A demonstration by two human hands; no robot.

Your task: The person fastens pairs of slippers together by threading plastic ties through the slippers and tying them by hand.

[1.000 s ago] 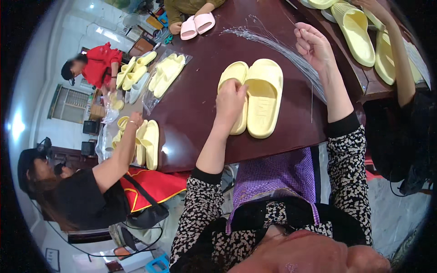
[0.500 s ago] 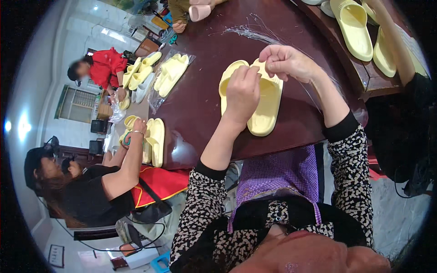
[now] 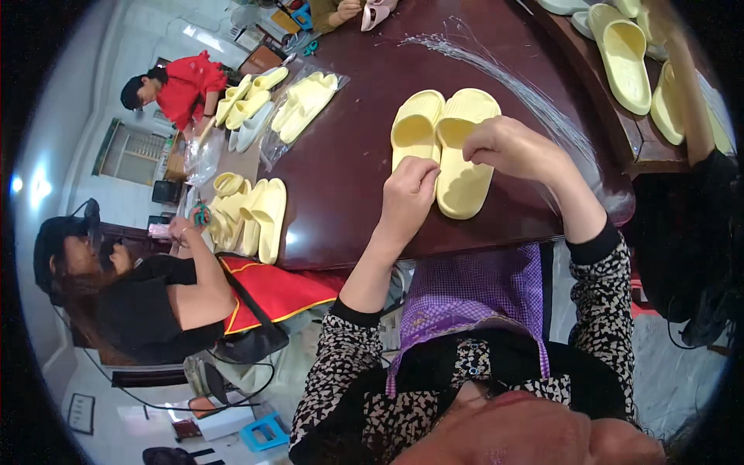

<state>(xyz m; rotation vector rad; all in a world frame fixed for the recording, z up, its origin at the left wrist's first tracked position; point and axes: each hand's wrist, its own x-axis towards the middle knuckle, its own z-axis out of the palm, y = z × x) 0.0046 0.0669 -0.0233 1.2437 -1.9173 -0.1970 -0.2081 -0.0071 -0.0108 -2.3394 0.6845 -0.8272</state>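
Note:
A pair of pale yellow slide slippers lies side by side on the dark red table, toes pointing away from me. My left hand (image 3: 411,190) is closed in a pinch at the near end of the left slipper (image 3: 416,128), covering its heel. Over the right slipper (image 3: 463,195), my right hand (image 3: 521,149) is also closed, fingertips bunched near the slipper's strap. Whatever either pinch holds, if anything, is too small to make out. A bundle of thin clear strands (image 3: 535,97) lies beyond my right hand, running along the table.
More yellow slippers stand at the left table edge (image 3: 267,221), beside a seated co-worker (image 3: 124,302). A bagged yellow pair (image 3: 306,105) lies farther off. A person in red (image 3: 190,89) works at the far left. At right, yellow slippers (image 3: 624,66) sit on a raised wooden ledge.
My hands have drawn apart and come nearer me, uncovering the slippers' straps. The left co-worker's hand has moved off the slippers there. The whole view has shifted slightly.

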